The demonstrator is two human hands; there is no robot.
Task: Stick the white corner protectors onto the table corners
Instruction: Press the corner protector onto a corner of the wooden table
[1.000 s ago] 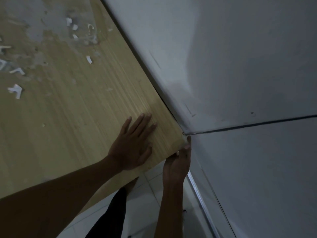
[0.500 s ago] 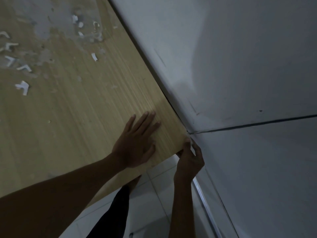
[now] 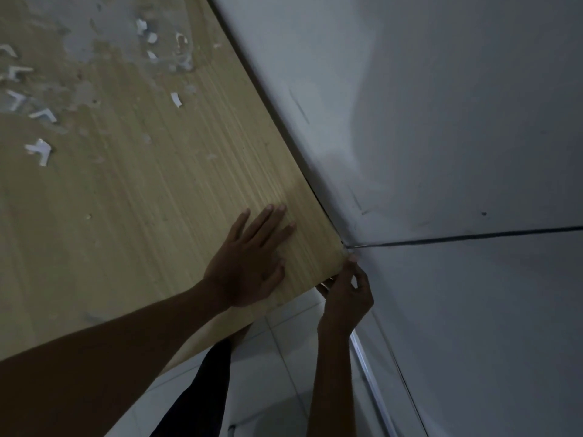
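Note:
The light wooden table point(image 3: 157, 200) fills the upper left, and its near right corner point(image 3: 338, 255) almost touches the wall. My left hand point(image 3: 249, 263) lies flat on the tabletop just left of that corner, fingers straight. Coming up from below the edge, my right hand point(image 3: 347, 298) curls its fingers and thumb round the corner. Only a pale sliver of a white corner protector point(image 3: 326, 283) shows under the thumb. Loose white corner protectors point(image 3: 39, 151) lie on the far left of the tabletop.
A grey wall point(image 3: 441, 121) with a dark seam runs close along the table's right edge. White paper scraps point(image 3: 176, 99) and peeled patches mark the far tabletop. Below the table edge are white floor tiles point(image 3: 277, 357) and my dark trouser leg point(image 3: 195, 405).
My right hand has turned from an upright palm at the corner to fingers wrapped round it. The left hand stays flat in place. The view shifted slightly.

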